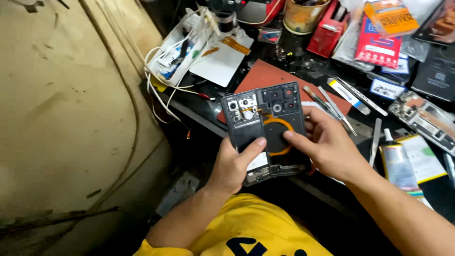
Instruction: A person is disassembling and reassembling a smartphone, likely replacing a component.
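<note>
I hold an opened smartphone over the front edge of a cluttered bench. My left hand (pixel 234 163) grips the phone body (pixel 244 125) from below, thumb across its inner side, where camera modules and a board show. My right hand (pixel 327 142) holds the black back cover (pixel 284 106) next to it, thumb pressing on the round orange-edged coil. The cover lies side by side with the body, their long edges touching.
A red mat (pixel 265 76) lies behind the phone. Metal tweezers and pry tools (pixel 332 106) lie to the right, with a glue tube (pixel 395 161) and a circuit board (pixel 424 118). White cables (pixel 166 83) hang at left. Boxes and packets crowd the back.
</note>
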